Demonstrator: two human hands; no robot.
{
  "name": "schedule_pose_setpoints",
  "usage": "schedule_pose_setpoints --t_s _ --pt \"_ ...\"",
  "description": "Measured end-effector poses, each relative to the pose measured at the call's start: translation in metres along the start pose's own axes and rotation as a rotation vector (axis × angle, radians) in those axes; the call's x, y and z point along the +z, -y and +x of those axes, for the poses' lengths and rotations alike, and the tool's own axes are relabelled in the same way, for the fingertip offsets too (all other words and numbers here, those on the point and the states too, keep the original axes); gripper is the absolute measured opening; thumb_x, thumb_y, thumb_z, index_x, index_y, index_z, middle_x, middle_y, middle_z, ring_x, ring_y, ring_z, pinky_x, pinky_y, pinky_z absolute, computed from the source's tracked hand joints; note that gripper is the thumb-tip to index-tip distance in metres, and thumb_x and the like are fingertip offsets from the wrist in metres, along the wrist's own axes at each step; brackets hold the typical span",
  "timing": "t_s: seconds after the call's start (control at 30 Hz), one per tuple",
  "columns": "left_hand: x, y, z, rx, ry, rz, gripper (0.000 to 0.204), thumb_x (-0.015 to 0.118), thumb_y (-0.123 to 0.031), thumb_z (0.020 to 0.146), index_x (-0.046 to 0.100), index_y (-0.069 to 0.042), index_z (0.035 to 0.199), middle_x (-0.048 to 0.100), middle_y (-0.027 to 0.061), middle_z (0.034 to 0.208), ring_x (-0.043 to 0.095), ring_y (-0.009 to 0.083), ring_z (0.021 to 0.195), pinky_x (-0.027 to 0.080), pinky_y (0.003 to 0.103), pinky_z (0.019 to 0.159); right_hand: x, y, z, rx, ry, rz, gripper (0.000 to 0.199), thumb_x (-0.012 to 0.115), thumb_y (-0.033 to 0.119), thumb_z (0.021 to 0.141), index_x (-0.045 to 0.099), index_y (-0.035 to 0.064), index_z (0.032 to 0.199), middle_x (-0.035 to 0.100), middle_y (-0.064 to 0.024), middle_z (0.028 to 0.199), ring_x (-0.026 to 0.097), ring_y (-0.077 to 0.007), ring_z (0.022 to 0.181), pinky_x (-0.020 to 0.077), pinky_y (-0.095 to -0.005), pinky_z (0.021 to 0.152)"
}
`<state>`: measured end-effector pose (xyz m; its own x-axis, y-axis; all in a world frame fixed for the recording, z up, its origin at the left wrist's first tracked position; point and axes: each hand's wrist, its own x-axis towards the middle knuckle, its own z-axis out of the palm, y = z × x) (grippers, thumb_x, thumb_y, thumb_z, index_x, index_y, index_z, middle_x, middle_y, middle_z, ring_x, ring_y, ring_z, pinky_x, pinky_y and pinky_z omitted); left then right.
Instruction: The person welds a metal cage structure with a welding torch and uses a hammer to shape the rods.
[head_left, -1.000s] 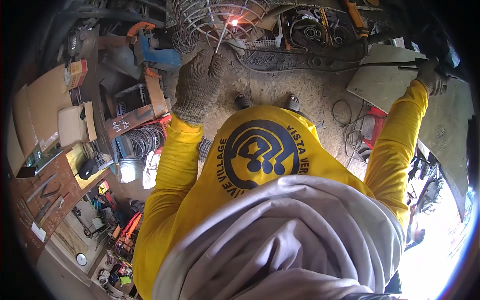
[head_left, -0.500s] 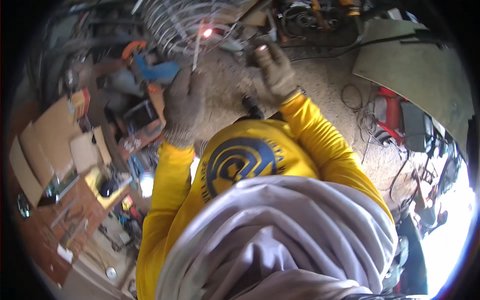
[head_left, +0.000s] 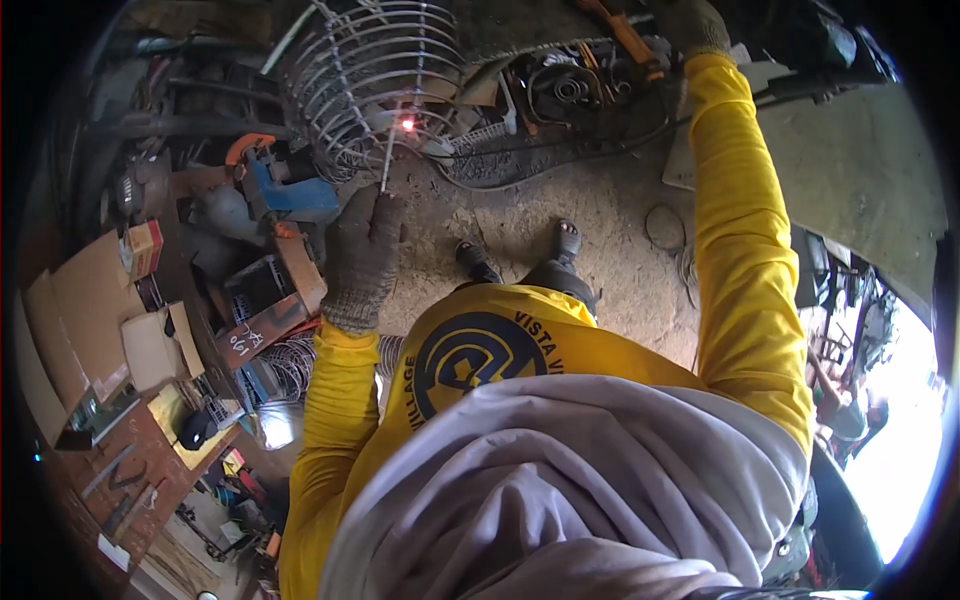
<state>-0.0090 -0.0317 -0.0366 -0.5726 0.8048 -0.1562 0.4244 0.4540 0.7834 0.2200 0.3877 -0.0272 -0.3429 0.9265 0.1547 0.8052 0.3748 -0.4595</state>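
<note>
My left hand (head_left: 362, 250), in a knitted work glove, is closed on the lower end of a thin pale metal rod (head_left: 388, 165). The rod's far end meets a cage of curved metal wires (head_left: 375, 75), where a small spot (head_left: 408, 124) glows red. My right hand (head_left: 692, 28), gloved too, is stretched far forward to the upper right; its fingers are dark and partly cut off by the picture's edge. Beside it lies an orange-handled tool (head_left: 630, 45). Whether that hand holds anything does not show.
A blue and orange machine (head_left: 290, 190) stands left of the cage. Cardboard boxes (head_left: 90, 310) sit further left. A dark cable (head_left: 560, 165) crosses the floor in front of my feet (head_left: 565, 240). At the right leans a large pale sheet (head_left: 850, 180).
My right hand has swung from near the cage out to the far upper right. My left hand keeps the rod by the cage; the red glow has become smaller. The view has shifted.
</note>
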Motion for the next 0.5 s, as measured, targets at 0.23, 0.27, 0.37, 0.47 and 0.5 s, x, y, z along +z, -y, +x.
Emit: schedule_pose_setpoints --t_s 0.23,0.27,0.37,0.47,0.5 --pt "-0.002 -0.008 -0.007 0.177 -0.083 0.223 0.023 0.063 -0.021 0.100 0.066 0.001 0.106 0.067 0.0143 0.081 0.066 0.0245 0.066 0.049 0.035 0.060 0.030 0.021 -0.021 -0.218 -0.319 0.297 0.037 0.068 0.024 0.097 0.067 -0.0011 0.124 0.073 -0.0181 0.108 0.071 -0.0287 0.105 0.0531 -0.0327 0.092" --pt "-0.001 -0.014 -0.005 0.162 -0.077 0.241 0.023 0.064 -0.021 0.100 0.066 0.000 0.106 0.067 0.0157 0.082 0.067 0.0271 0.068 0.050 0.036 0.060 0.039 0.032 -0.036 -0.285 -0.315 0.454 0.037 0.068 0.023 0.097 0.067 -0.0004 0.125 0.073 -0.0170 0.110 0.070 -0.0268 0.107 0.0527 -0.0325 0.093" --pt "-0.013 -0.006 -0.010 0.205 -0.124 0.243 0.021 0.065 -0.020 0.099 0.066 -0.001 0.107 0.067 0.0163 0.083 0.066 0.0327 0.069 0.051 0.038 0.061 0.050 0.088 -0.077 -0.481 -0.241 0.792 0.037 0.067 0.020 0.097 0.067 0.0010 0.129 0.073 -0.0143 0.115 0.069 -0.0214 0.110 0.0519 -0.0314 0.095" --pt "-0.025 0.023 -0.021 0.465 -0.192 0.330 0.020 0.065 -0.018 0.098 0.066 -0.001 0.108 0.066 0.0143 0.082 0.066 0.0310 0.067 0.052 0.039 0.061 0.033 0.161 -0.087 -0.655 -0.055 0.792 0.039 0.065 0.023 0.098 0.066 0.0024 0.131 0.071 -0.0154 0.123 0.068 -0.0218 0.114 0.0514 -0.0333 0.098" --pt "-0.035 0.024 -0.024 0.433 -0.152 0.312 0.020 0.064 -0.018 0.098 0.066 -0.001 0.108 0.066 0.0134 0.081 0.066 0.0295 0.066 0.052 0.038 0.061 0.024 0.190 -0.083 -0.696 0.042 0.784 0.040 0.063 0.026 0.099 0.066 0.0038 0.133 0.069 -0.0179 0.127 0.067 -0.0250 0.117 0.0513 -0.0364 0.100"
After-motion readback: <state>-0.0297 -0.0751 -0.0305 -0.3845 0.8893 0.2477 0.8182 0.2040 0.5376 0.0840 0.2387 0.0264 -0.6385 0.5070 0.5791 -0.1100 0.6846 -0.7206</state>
